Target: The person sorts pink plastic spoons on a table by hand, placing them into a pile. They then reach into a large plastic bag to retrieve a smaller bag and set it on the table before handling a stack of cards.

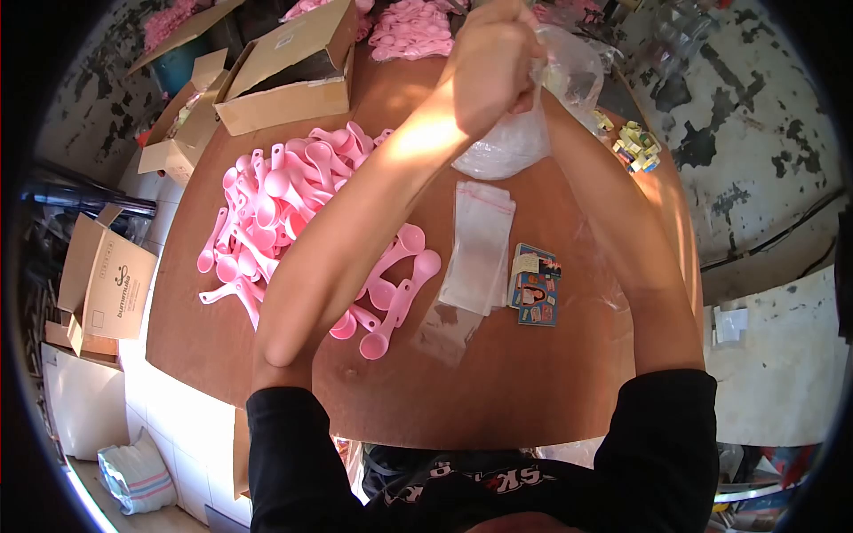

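Note:
My left hand (493, 67) is raised over the far side of the table, its fingers closed on the gathered top of a clear plastic bag (508, 149). The bag hangs down and touches or nearly touches the tabletop. My right forearm (613, 195) reaches up to the same spot; the right hand is mostly hidden behind the left hand and the bag, so its fingers do not show. Below the bag lies a stack of clear plastic sleeves (475, 249). Beside it is a stack of blue printed cards (536, 289). Pink measuring spoons (275, 191) are heaped left of my left forearm.
On the brown table (498, 391), an open cardboard box (284, 107) stands at the back left. More pink spoons (410, 31) are piled at the far edge. Small yellowish pieces (635, 147) lie at the right edge. Other cartons (115, 284) stand left of the table.

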Action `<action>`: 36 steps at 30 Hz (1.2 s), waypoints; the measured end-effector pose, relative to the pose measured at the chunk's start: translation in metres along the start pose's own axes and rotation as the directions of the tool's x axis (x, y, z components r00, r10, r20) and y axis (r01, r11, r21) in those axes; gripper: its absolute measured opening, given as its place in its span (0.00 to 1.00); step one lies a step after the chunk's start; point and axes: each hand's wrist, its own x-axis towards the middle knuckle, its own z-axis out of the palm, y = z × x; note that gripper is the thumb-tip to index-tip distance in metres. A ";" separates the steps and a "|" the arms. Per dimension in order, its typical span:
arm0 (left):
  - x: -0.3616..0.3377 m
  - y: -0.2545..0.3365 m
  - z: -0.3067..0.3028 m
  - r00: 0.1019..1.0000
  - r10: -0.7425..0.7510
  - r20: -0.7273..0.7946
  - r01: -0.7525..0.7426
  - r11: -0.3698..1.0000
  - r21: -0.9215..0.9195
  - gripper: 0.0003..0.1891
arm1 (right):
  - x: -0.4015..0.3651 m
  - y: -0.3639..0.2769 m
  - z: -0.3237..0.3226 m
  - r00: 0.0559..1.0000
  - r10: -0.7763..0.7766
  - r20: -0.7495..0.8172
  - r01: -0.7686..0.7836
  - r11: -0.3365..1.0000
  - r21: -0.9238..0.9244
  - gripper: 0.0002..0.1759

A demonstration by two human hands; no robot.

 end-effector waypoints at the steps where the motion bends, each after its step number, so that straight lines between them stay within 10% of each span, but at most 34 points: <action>1: -0.002 0.006 -0.003 0.999 -0.047 -0.023 0.047 0.999 0.013 0.05 | 0.006 0.001 0.002 1.000 -0.005 0.002 0.005 1.000 0.003 0.35; 3: 0.002 0.013 -0.018 0.998 -0.054 -0.027 0.056 0.996 0.067 0.06 | 0.015 0.001 0.007 1.000 -0.007 0.001 0.007 1.000 0.003 0.35; 6: -0.007 0.036 -0.051 0.901 -0.185 0.393 0.051 0.944 0.327 0.22 | 0.022 0.001 0.009 1.000 -0.008 -0.015 0.009 1.000 0.025 0.34; 10: 0.001 -0.006 -0.089 0.965 -0.132 0.228 -0.151 0.435 0.888 0.59 | 0.027 0.011 0.008 0.999 0.000 -0.038 0.002 0.999 0.039 0.34; 11: -0.003 -0.020 -0.088 0.942 -0.220 0.252 -0.102 0.529 0.843 0.62 | 0.027 0.015 0.005 0.999 0.000 -0.043 0.002 0.999 0.046 0.34; 15: 0.006 -0.085 -0.074 0.914 0.037 0.404 -0.405 0.020 0.914 0.58 | 0.023 0.029 -0.001 0.999 0.011 -0.048 -0.007 0.996 0.087 0.33; 21: 0.014 -0.105 -0.032 0.988 -0.124 0.088 -0.086 0.027 0.996 0.42 | 0.007 0.065 0.005 0.995 0.026 0.099 -0.041 0.987 0.153 0.33; 24: 0.012 -0.103 -0.030 0.993 -0.113 0.038 -0.044 -0.052 0.998 0.36 | 0.034 0.150 0.025 0.950 -0.179 0.255 -0.026 0.770 0.638 0.33; 27: 0.011 -0.101 -0.022 0.997 -0.079 -0.020 0.008 -0.145 0.989 0.37 | -0.029 0.007 -0.043 0.918 0.141 0.371 -0.073 0.979 -0.190 0.34; 31: 0.011 -0.112 -0.028 0.999 -0.002 -0.038 0.036 -0.254 0.967 0.38 | -0.041 0.015 -0.052 0.993 0.021 0.118 0.005 0.976 -0.217 0.32; 33: 0.010 -0.105 -0.027 0.997 -0.039 -0.062 0.050 -0.250 0.967 0.37 | -0.084 -0.031 -0.083 0.963 0.165 0.212 -0.233 0.906 0.353 0.33; 36: 0.010 -0.108 -0.027 1.000 0.000 -0.021 0.020 -0.218 0.976 0.33 | -0.100 -0.046 -0.087 0.997 0.075 0.028 -0.077 0.994 0.079 0.33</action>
